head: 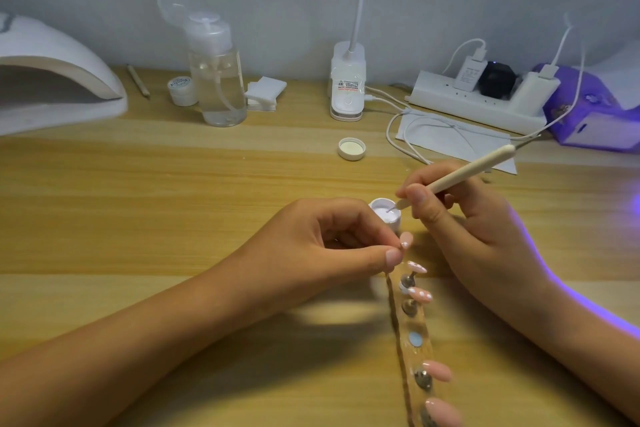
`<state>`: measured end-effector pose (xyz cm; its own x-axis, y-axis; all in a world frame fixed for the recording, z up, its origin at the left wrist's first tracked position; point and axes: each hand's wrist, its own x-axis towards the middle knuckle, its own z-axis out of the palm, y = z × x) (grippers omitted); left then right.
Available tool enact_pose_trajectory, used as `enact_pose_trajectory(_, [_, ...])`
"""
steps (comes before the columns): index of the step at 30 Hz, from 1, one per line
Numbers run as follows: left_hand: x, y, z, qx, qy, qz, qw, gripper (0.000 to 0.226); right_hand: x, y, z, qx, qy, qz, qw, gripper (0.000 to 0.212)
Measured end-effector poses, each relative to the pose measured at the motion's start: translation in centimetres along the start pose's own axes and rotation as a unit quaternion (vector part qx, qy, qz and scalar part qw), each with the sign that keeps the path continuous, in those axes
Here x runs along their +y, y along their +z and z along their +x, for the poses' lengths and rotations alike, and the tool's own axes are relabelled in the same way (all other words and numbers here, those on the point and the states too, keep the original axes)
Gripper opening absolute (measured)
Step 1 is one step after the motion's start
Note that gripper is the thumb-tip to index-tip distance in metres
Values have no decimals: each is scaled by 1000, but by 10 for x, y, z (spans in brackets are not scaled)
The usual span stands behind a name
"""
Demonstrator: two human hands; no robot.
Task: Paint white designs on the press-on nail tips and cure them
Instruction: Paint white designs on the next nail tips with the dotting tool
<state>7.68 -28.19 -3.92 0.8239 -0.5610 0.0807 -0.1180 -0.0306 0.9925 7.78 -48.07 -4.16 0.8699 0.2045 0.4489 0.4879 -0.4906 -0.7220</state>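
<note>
Far left, at ten o'clock: white curing lamp (52, 80), mouth open, well apart from the work. At centre: left hand (332, 239), thumb and forefinger pressed together, pinching the far end of the clear nail stand (420, 322). At twelve o'clock of that pinch, further back on the desk: loose lid (351, 148), lying upturned. Just beyond the left fingertips, at one o'clock: open pot of white gel (386, 213), touching them or nearly so; cannot tell which. Right at the pinch: topmost nail tip (406, 240), pink. Down the stand toward five o'clock: dotted nail tips (420, 295), then one bare mount (415, 339), then plain nail tips (438, 371). At three o'clock of the pot: right hand (467, 218), fingers curled round a dotting pen (460, 173) in a pencil grip, point down in the gel. Probably loading for the next dot. Risks from here: too much gel on the point, and a blob dropped or a dot too fat; a nudge to the light pot from either hand, with so little room; a smear of fresh, likely uncured dots under the left thumb; a tilt of the stand, held at one end only. Far right, at two o'clock: purple curing lamp (588, 114), lit, glow reaching the right wrist; could thicken gel in the uncovered pot.
</note>
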Motion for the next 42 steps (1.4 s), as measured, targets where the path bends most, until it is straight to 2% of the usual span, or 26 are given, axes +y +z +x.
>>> enact_pose_trajectory(6, [1, 0, 0, 4, -3, 4, 1000, 4, 2, 1, 1, -26, -9, -16, 999, 11])
enact_pose_trajectory(15, [1, 0, 0, 5, -13, 3, 1000, 7, 0, 1, -1, -16, -1, -1, 1000, 12])
enact_pose_trajectory(22, [-3, 0, 0, 4, -24, -30, 999, 7, -8, -4, -3, 79, 13, 153, 985, 8])
enact_pose_trajectory(25, [-4, -1, 1, 1, -23, -41, 999, 8, -5, -8, -5, 110, 36, 228, 967, 17])
enact_pose_trajectory(28, [-4, 0, 1, -1, -18, -44, 999, 12, -4, -10, -6, 81, 67, 329, 939, 15])
enact_pose_trajectory(32, [-5, -1, 1, 3, -17, -45, 999, 10, -8, -7, -5, 33, 91, 398, 912, 16])
enact_pose_trajectory(37, [-4, 0, 1, 7, -17, -45, 999, 13, -15, -6, -6, 1, 109, 410, 905, 31])
enact_pose_trajectory(42, [-3, 0, 1, 6, -16, -43, 999, 16, -17, -5, -8, 0, 114, 398, 910, 27])
